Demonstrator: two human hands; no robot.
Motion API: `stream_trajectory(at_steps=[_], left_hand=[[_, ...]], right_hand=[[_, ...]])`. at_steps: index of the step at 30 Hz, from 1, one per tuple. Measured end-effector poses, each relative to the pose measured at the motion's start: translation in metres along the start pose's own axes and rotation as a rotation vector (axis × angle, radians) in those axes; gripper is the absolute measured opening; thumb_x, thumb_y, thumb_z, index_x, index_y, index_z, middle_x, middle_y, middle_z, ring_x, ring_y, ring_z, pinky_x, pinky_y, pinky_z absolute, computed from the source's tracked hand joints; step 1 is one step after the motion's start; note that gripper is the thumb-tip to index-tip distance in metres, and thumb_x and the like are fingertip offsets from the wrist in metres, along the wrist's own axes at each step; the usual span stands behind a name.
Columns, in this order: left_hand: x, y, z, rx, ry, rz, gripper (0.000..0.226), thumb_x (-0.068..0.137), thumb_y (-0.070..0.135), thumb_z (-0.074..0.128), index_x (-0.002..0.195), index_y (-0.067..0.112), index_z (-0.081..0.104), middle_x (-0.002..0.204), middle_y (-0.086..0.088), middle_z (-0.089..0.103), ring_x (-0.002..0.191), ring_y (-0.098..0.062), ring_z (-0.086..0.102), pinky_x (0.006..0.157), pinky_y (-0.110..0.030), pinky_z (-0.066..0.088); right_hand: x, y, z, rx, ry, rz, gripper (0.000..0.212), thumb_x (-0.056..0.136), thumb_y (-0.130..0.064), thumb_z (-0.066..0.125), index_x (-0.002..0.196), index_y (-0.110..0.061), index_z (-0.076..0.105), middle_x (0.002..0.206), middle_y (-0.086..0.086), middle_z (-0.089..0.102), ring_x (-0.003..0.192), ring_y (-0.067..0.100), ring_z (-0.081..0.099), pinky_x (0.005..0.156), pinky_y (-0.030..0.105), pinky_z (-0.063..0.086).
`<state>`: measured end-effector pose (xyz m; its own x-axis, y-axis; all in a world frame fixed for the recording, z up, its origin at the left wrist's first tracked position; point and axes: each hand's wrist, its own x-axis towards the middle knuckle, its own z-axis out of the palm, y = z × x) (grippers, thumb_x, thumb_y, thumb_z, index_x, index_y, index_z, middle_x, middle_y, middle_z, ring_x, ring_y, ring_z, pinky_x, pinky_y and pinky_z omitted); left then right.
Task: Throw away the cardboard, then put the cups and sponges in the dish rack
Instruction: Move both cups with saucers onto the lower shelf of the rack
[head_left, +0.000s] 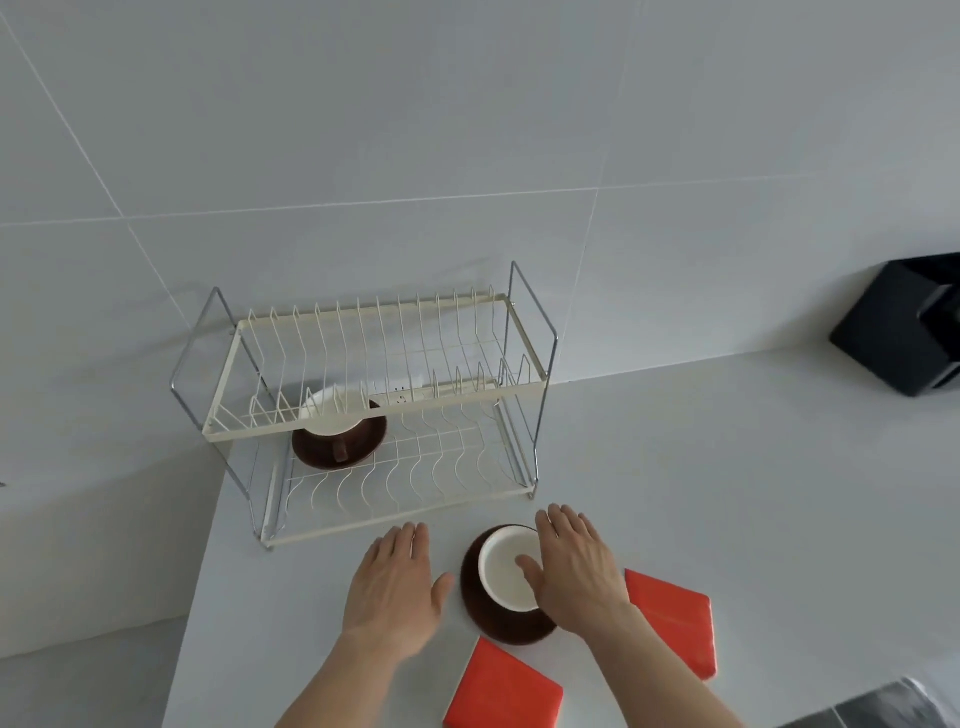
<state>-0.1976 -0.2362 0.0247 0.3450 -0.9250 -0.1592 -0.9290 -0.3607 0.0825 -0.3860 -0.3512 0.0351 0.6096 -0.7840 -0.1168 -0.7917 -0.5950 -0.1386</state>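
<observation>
Overhead, two bare hands reach toward a brown cup on a white counter, in front of a two-tier dish rack.

From the head camera: the right hand (574, 569) lies over the right side of the near cup (506, 587), brown outside and white inside, thumb on its rim, fingers spread rather than closed. The left hand (397, 587) hovers flat and empty just left of it. A second brown cup (337, 434) sits on the lower tier of the wire dish rack (374, 400). Two orange sponges lie nearby: one (504, 688) below the near cup, another (675, 621) partly under the right wrist. A black box (904, 327) stands far right.
</observation>
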Motion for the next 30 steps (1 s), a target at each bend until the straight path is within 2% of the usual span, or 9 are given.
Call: stream_trajectory(at_steps=[4, 10, 14, 16, 19, 23, 28, 30], left_hand=[[0.004, 0.017, 0.012, -0.085, -0.046, -0.035, 0.075, 0.096, 0.059, 0.026, 0.153, 0.012, 0.016, 0.158, -0.007, 0.026, 0.146, -0.023, 0.023, 0.120, -0.036, 0.021], [0.013, 0.036, 0.021, -0.229, -0.144, -0.099, 0.077, 0.094, 0.064, 0.027, 0.151, 0.013, 0.019, 0.153, -0.006, 0.035, 0.138, -0.023, 0.035, 0.109, -0.038, 0.037], [0.019, 0.045, 0.031, -0.360, -0.260, -0.166, 0.074, 0.095, 0.061, 0.029, 0.150, 0.012, 0.022, 0.148, -0.009, 0.042, 0.133, -0.025, 0.042, 0.105, -0.038, 0.040], [0.023, 0.045, 0.037, -0.426, -0.321, -0.207, 0.070, 0.096, 0.058, 0.031, 0.148, 0.010, 0.028, 0.144, -0.010, 0.046, 0.129, -0.026, 0.047, 0.104, -0.038, 0.041], [0.026, 0.045, 0.042, -0.535, -0.366, -0.266, 0.058, 0.096, 0.051, 0.034, 0.138, 0.012, 0.042, 0.129, -0.007, 0.059, 0.115, -0.024, 0.056, 0.098, -0.040, 0.048], [0.029, 0.046, 0.042, -0.604, -0.372, -0.306, 0.054, 0.096, 0.048, 0.039, 0.137, 0.013, 0.044, 0.125, -0.004, 0.061, 0.112, -0.022, 0.057, 0.091, -0.035, 0.048], [0.030, 0.044, 0.039, -0.680, -0.363, -0.334, 0.045, 0.095, 0.045, 0.045, 0.127, 0.015, 0.052, 0.109, 0.001, 0.064, 0.098, -0.017, 0.060, 0.080, -0.030, 0.048], [0.030, 0.041, 0.036, -0.698, -0.345, -0.341, 0.044, 0.094, 0.045, 0.046, 0.126, 0.015, 0.053, 0.111, 0.001, 0.064, 0.098, -0.017, 0.059, 0.080, -0.030, 0.047]], right_hand=[[-0.008, 0.014, 0.007, 0.157, -0.009, 0.146, 0.056, 0.097, -0.050, 0.043, 0.138, -0.012, 0.039, 0.138, 0.004, 0.048, 0.128, 0.023, 0.043, 0.109, 0.033, 0.035], [-0.007, 0.025, 0.015, 0.434, -0.128, 0.380, 0.065, 0.095, -0.051, 0.048, 0.144, -0.010, 0.034, 0.143, 0.007, 0.045, 0.129, 0.028, 0.045, 0.098, 0.038, 0.043], [0.000, 0.029, 0.019, 0.580, -0.204, 0.504, 0.053, 0.093, -0.046, 0.053, 0.129, -0.008, 0.046, 0.125, 0.010, 0.054, 0.112, 0.028, 0.050, 0.085, 0.033, 0.042], [0.001, 0.030, 0.023, 0.688, -0.250, 0.551, 0.047, 0.091, -0.044, 0.056, 0.121, -0.009, 0.050, 0.111, 0.006, 0.058, 0.098, 0.023, 0.054, 0.080, 0.035, 0.048], [0.001, 0.031, 0.028, 0.797, -0.284, 0.585, 0.045, 0.084, -0.044, 0.059, 0.119, -0.015, 0.059, 0.101, 0.002, 0.065, 0.091, 0.020, 0.062, 0.081, 0.040, 0.056], [0.002, 0.035, 0.028, 0.857, -0.281, 0.597, 0.039, 0.080, -0.042, 0.062, 0.111, -0.019, 0.064, 0.095, 0.001, 0.068, 0.088, 0.018, 0.064, 0.080, 0.039, 0.057], [0.003, 0.035, 0.023, 0.895, -0.269, 0.619, 0.030, 0.076, -0.037, 0.067, 0.100, -0.018, 0.070, 0.089, 0.001, 0.070, 0.082, 0.017, 0.067, 0.077, 0.039, 0.059], [0.003, 0.032, 0.019, 0.899, -0.257, 0.610, 0.026, 0.077, -0.036, 0.068, 0.097, -0.020, 0.071, 0.088, 0.001, 0.071, 0.081, 0.015, 0.067, 0.075, 0.036, 0.059]])
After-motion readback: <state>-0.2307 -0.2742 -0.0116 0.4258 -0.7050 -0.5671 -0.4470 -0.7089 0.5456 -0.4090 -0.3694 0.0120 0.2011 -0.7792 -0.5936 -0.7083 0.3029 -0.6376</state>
